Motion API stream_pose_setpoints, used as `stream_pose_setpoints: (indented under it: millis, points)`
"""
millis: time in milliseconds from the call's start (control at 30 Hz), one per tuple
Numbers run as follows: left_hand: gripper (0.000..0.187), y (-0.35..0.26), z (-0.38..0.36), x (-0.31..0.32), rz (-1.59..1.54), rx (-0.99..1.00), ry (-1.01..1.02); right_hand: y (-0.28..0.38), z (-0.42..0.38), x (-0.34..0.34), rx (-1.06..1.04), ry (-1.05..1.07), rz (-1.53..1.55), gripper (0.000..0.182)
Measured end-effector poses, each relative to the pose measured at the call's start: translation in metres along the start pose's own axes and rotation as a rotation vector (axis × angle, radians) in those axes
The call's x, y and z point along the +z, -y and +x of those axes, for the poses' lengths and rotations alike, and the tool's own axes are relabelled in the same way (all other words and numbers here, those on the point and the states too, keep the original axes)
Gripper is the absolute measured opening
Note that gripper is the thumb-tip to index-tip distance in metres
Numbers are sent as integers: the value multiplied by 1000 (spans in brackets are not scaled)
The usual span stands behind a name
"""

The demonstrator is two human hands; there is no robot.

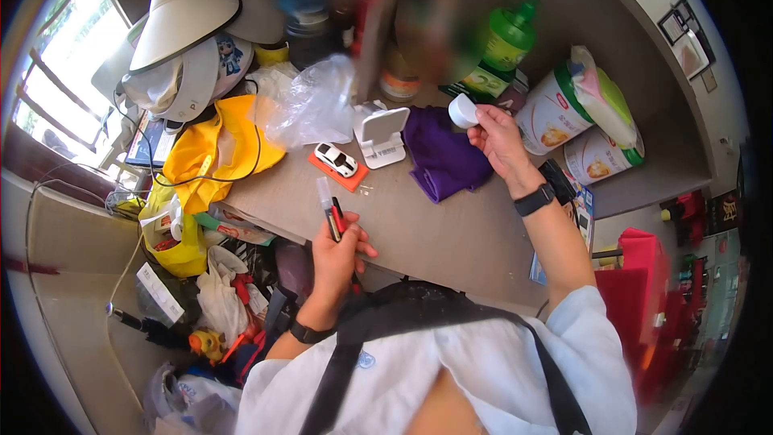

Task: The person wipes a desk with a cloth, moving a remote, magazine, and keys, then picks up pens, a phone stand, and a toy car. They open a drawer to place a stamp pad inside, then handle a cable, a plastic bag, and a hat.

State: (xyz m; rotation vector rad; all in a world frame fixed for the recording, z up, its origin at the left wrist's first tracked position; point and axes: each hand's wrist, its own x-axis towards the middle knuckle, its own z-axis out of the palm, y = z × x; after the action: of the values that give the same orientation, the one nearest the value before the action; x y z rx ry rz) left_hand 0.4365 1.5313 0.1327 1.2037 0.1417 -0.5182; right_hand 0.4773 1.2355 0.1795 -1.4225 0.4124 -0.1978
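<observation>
My left hand [336, 254] is closed around a few pens [328, 205], one with a clear cap and others black and red, over the front edge of the desk. Raised above the back of the desk, my right hand [501, 141] pinches a small white round piece [463, 111] that looks like a cap or a roll. Beneath it lies a folded purple cloth [443, 157]. A white toy car [336, 159] rests on an orange card [354, 176] in the middle, beside an upright white folding stand [383, 130].
Sun visors [189, 20], a yellow cloth bag [217, 149] and a clear plastic bag [310, 105] crowd the left side. A green bottle [509, 36] and white cans [555, 109] stand at the back right. Bags and a rubber duck [208, 345] fill the space below left.
</observation>
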Motion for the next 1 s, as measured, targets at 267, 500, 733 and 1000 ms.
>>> stream_pose_setpoints:
  millis: [267, 500, 733, 1000]
  points:
    - [17, 13, -16, 25, -72, 69, 4, 112, -119, -36, -1155, -331, -542, 31]
    - [15, 18, -18, 24, -53, 201, -131, 255, -135, -191, -1394, -1075, -1504, 26]
    - [16, 20, -24, 11, -168, 312, -166, 242, -141, -166, -1464, -923, -1676, 29]
    - [14, 30, -34, 2, -180, 294, -215, 204, -129, -97, -1328, -607, -1143, 21]
